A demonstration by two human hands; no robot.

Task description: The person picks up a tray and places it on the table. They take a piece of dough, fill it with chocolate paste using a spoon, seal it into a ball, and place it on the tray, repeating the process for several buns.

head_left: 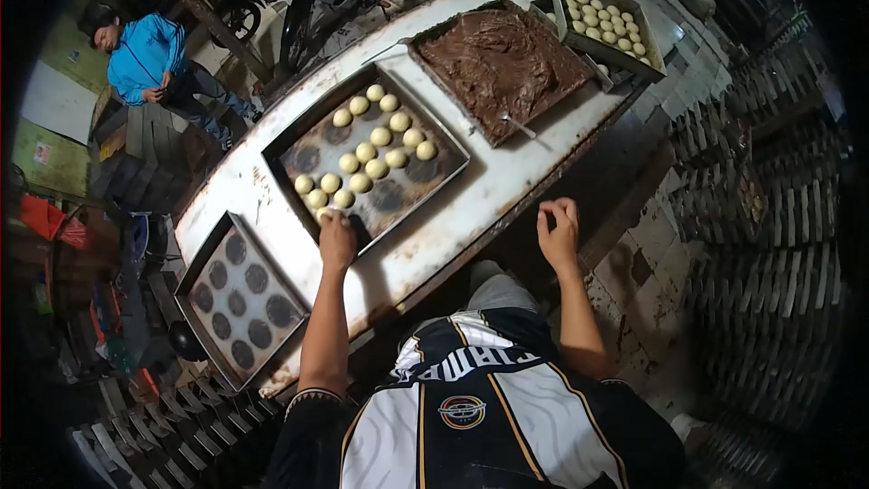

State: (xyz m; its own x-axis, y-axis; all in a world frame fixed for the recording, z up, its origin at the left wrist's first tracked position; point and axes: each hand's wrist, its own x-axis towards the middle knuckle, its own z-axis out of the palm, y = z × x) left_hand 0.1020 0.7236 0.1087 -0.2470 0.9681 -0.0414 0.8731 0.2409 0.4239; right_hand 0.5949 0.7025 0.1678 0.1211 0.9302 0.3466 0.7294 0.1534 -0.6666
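My left hand (338, 240) is over the near left corner of a metal baking tray (425, 196), its fingers closed on a pale dough ball (323, 214) that shows at the fingertips. Several more round dough balls (365, 152) sit in rows in this tray, among dark round marks on its bottom. Off the table's front edge, my right hand (558, 234) hangs in the air with loosely curled fingers and nothing visible in it. Beyond it lies a wide slab-like mass of brown paste (498, 63), with a metal utensil (520, 126) resting on its near edge.
On the worn white table (480, 190), a tray with dark round marks (215, 298) stands at the left. At the far right is a tray of dough balls (605, 20). A person in a blue jacket (149, 54) stands beyond the table. Stacked dark metal trays (769, 281) rise at right.
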